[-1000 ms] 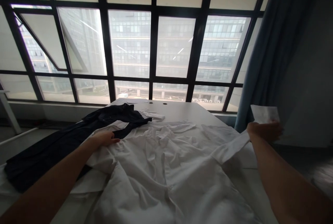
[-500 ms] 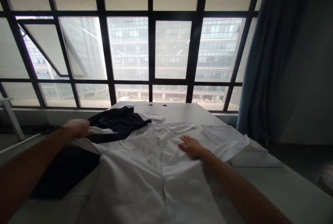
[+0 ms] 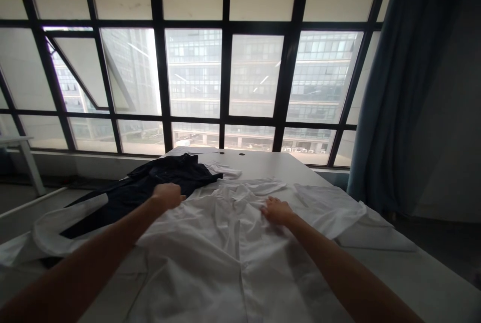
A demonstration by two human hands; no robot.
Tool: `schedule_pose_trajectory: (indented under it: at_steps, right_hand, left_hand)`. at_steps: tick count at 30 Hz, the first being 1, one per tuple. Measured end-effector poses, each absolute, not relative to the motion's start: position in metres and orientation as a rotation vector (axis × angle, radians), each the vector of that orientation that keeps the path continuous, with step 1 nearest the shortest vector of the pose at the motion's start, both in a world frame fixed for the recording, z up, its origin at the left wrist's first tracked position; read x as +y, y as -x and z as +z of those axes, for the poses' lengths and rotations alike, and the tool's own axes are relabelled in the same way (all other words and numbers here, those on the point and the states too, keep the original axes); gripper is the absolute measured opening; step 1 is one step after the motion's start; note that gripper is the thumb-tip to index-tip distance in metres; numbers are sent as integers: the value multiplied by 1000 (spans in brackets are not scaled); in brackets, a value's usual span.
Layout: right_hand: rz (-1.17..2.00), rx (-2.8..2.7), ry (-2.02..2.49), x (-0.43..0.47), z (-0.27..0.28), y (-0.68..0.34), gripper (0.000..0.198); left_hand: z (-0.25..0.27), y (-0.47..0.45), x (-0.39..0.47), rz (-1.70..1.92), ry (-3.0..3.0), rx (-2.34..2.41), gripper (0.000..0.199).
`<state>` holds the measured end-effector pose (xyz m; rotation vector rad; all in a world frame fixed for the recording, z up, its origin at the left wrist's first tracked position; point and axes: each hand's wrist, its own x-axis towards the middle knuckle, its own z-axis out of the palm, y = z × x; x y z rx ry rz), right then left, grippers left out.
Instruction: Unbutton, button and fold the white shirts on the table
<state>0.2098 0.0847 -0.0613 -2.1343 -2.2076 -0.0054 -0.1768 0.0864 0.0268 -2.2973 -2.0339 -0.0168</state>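
A white button-front shirt (image 3: 210, 248) lies spread on the white table, its collar end away from me and its surface creased. My left hand (image 3: 168, 196) is closed at the shirt's left shoulder, with the fingers curled down onto the cloth. On the other side of the collar, my right hand (image 3: 277, 211) rests with bent fingers pinching the fabric near the right shoulder. The shirt's left sleeve (image 3: 56, 233) stretches out to the left, bent, and partly overlies a dark navy garment (image 3: 165, 168). My left forearm hides some of that sleeve.
More white clothing (image 3: 323, 203) lies at the right of the table (image 3: 270, 163), and another white piece (image 3: 225, 170) sits behind the dark garment. Large windows (image 3: 195, 72) stand beyond. A blue curtain (image 3: 387, 112) hangs at the right. Another white table (image 3: 28, 157) is at the left.
My left hand has let go of the sleeve and moved right to the shirt's shoulder. The sleeve now lies out to the left. My right hand's fingers have curled in.
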Motion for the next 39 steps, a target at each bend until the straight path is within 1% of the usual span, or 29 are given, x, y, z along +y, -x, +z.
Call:
schedule_pose_trajectory:
  at_steps: [2, 3, 7, 9, 12, 14, 15, 16, 18, 20, 21, 24, 26, 29, 32, 33, 35, 36, 38, 39]
  right_hand:
    - [-125, -2210, 2020, 83, -50, -190, 41]
    - [-155, -2211, 1947, 83, -46, -180, 38]
    - [-72, -2284, 1772, 83, -46, -149, 34]
    - [-27, -2314, 1738, 88, -54, -145, 41]
    - [56, -2201, 1779, 105, -65, -152, 63]
    - [138, -2079, 1820, 121, -68, -163, 72]
    - [196, -2037, 1819, 129, -68, -169, 71]
    - [272, -2016, 1809, 137, -68, -175, 64]
    - [442, -2028, 1778, 151, -63, -185, 44]
    - [507, -2012, 1741, 162, -56, -193, 26]
    - [470, -1971, 1724, 166, -51, -196, 23]
    - [244, -1772, 1682, 175, -33, -201, 25]
    - [151, -1677, 1702, 178, -22, -200, 26]
    - [76, -1622, 1796, 179, -15, -194, 27]
    - [21, -1733, 1876, 171, -22, -183, 37]
    - [12, -1809, 1874, 164, -25, -179, 39]
    - [0, -1965, 1828, 147, -31, -170, 35]
    - [-7, -2031, 1799, 136, -32, -165, 30]
    - [-11, -2133, 1769, 113, -32, -154, 22]
    - [-2, -2173, 1770, 102, -30, -149, 21]
  left_hand:
    - [10, 129, 92, 22, 2374, -1962, 45]
    - [1, 108, 94, -23, 2425, -1924, 46]
    - [-32, 62, 113, -171, 2452, -1945, 55]
    - [-45, 60, 124, -262, 2417, -1987, 55]
    - [-58, 68, 139, -430, 2447, -1986, 38]
    - [-60, 73, 146, -497, 2489, -1960, 29]
    - [-58, 75, 149, -532, 2498, -1938, 27]
    - [-55, 75, 151, -577, 2498, -1915, 26]
    - [-44, 74, 156, -707, 2479, -1877, 26]
    - [-28, 72, 162, -873, 2439, -1854, 28]
    - [-20, 71, 166, -949, 2415, -1857, 31]
    - [0, 66, 180, -1080, 2365, -1919, 38]
    - [6, 61, 189, -1047, 2348, -1995, 40]
    - [2, 50, 199, -893, 2317, -2071, 43]
    - [-13, 39, 197, -682, 2260, -2099, 40]
    - [-18, 36, 192, -626, 2248, -2091, 43]
    - [-25, 33, 178, -574, 2271, -2002, 52]
    - [-27, 33, 169, -577, 2308, -1924, 52]
    - [-26, 33, 146, -588, 2423, -1745, 41]
    - [-25, 33, 134, -571, 2494, -1686, 34]
